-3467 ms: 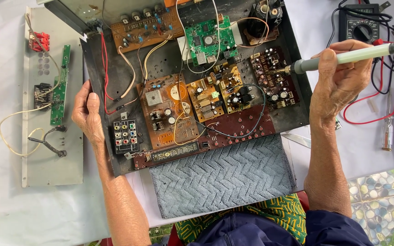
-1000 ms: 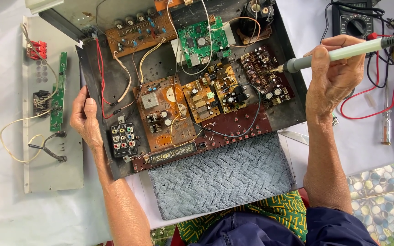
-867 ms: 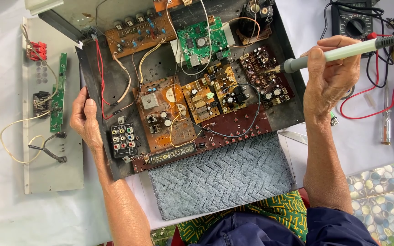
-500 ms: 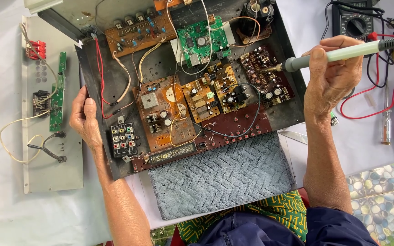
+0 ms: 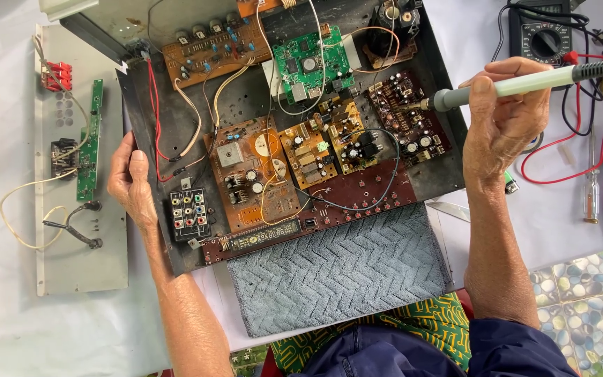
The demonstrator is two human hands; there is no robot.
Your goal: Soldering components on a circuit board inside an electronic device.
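My left hand (image 5: pixel 132 183) grips the open chassis (image 5: pixel 246 98) on the white-covered desk (image 5: pixel 8 335); my right hand (image 5: pixel 504 122) pinches a soldering iron (image 5: pixel 525 82). Grey mat (image 5: pixel 336 269) near, patterned floor tiles (image 5: pixel 587 307) right.

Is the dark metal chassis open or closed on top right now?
Open. The dark metal chassis has no cover, so its circuit boards and wires show. The left hand grips its edge; the right hand holds a pale green soldering iron over it.
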